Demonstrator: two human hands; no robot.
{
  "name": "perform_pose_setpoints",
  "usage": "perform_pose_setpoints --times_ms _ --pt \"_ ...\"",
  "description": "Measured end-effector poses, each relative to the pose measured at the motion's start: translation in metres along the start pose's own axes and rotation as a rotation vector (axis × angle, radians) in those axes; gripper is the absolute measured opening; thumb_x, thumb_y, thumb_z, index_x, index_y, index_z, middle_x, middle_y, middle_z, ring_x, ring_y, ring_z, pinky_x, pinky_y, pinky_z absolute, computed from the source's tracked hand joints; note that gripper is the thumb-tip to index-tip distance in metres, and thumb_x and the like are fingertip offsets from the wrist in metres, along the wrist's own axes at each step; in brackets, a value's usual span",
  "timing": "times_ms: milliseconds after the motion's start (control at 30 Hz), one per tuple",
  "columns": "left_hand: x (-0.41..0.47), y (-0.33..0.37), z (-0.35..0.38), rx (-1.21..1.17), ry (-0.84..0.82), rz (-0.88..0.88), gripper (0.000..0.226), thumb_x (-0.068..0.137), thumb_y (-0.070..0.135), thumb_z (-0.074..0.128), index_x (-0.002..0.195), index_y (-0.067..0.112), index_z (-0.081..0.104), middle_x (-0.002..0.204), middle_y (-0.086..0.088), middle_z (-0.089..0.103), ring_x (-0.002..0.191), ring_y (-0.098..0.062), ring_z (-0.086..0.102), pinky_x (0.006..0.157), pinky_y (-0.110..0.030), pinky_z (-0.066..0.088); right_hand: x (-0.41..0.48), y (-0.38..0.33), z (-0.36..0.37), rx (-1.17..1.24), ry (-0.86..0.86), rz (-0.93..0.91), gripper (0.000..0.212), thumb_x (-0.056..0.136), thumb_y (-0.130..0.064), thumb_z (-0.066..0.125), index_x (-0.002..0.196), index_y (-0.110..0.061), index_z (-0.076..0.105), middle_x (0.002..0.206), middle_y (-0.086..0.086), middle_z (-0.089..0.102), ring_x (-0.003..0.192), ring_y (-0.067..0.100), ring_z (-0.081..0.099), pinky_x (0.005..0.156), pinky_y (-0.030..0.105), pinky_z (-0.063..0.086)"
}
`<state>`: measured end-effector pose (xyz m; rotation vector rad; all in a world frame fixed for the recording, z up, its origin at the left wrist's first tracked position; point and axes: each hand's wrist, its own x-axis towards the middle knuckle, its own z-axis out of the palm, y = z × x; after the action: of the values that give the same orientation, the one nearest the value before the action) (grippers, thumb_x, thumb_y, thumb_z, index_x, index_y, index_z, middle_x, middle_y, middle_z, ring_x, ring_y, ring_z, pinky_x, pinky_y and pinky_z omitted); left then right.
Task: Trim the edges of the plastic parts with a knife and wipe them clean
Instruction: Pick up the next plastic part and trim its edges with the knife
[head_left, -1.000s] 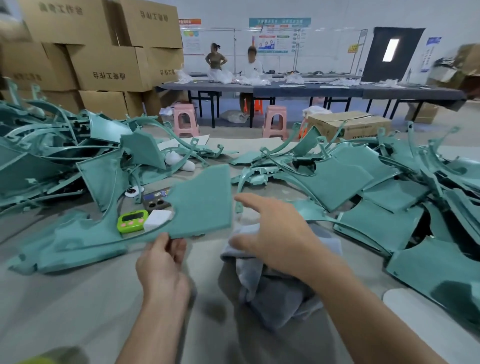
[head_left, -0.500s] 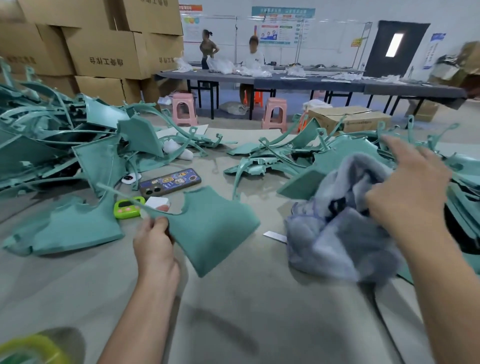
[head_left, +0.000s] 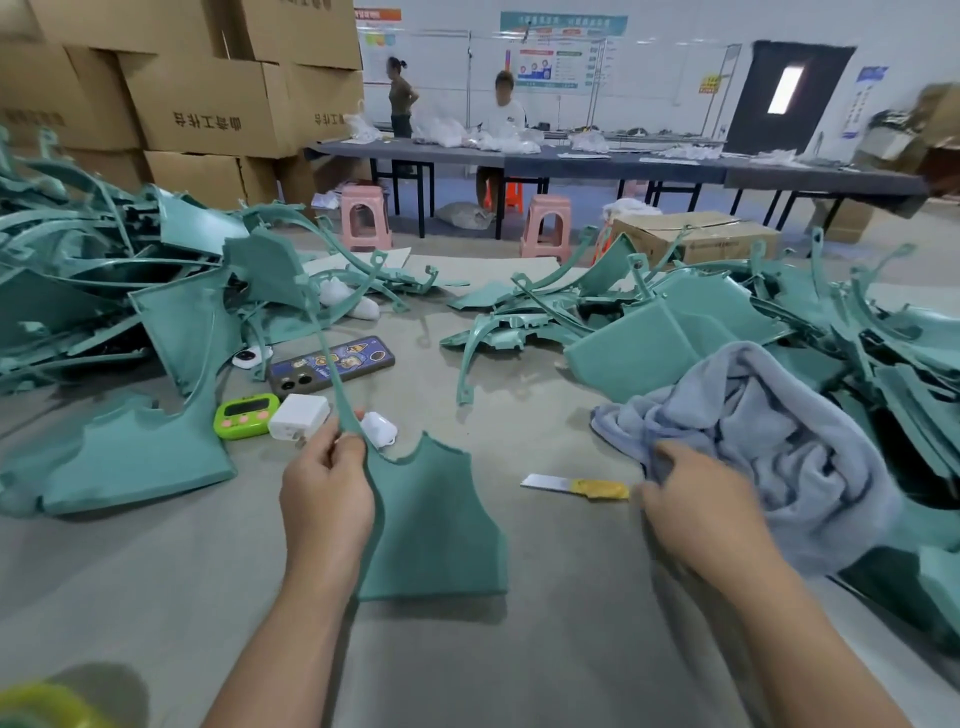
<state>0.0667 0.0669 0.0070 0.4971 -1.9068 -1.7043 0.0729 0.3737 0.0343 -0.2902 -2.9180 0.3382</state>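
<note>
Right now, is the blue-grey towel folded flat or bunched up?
Bunched up. The towel sits in a rumpled heap with deep creases, draped over green parts, and the right hand grips its near edge.

Left hand (head_left: 324, 493) pinching teal plastic part (head_left: 431, 525), right hand (head_left: 691, 499) gripping grey cloth (head_left: 769, 441), knife (head_left: 576, 486) between

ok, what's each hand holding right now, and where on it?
Left hand pinches the teal plastic part at its thin curved arm, just above the flat panel. Right hand grips an edge of the blue-grey towel.
</note>
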Motion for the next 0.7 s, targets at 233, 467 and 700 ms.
perform_pose_setpoints --times_ms 233,467,700 --pt "-0.004 0.003 0.002 0.134 -0.105 -0.051 0.035 0.065 0.040 0.063 0.092 0.062 0.063 0.064 0.022 0.063 0.062 0.000 0.058 0.059 -0.028 0.042 -0.006 -0.018 0.008 0.115 0.173 -0.217 0.036 0.080 -0.005 0.063 0.106 -0.028 0.072 0.096 0.009 0.069 0.092 0.037 0.059 0.074 0.037 0.035" --pt "-0.009 0.001 0.004 0.126 -0.242 -0.077 0.046 0.067 0.033 0.065 0.107 0.054 0.067 0.081 0.018 0.075 0.077 -0.011 0.072 0.072 -0.038 0.058 -0.004 -0.017 0.022 -0.018 -0.052 -0.139 0.008 0.092 -0.017 0.055 0.090 -0.025 0.057 0.085 -0.001 0.057 0.077 0.024 0.050 0.066 0.034 0.034" --pt "-0.017 0.000 0.004 0.000 -0.250 -0.053 0.043 0.069 0.029 0.067 0.108 0.046 0.072 0.069 0.011 0.072 0.058 -0.007 0.063 0.060 -0.027 0.050 -0.009 -0.013 0.026 0.263 0.073 -0.136 0.014 0.093 -0.013 0.054 0.082 -0.021 0.053 0.071 -0.002 0.062 0.070 0.019 0.057 0.065 0.033 0.043"
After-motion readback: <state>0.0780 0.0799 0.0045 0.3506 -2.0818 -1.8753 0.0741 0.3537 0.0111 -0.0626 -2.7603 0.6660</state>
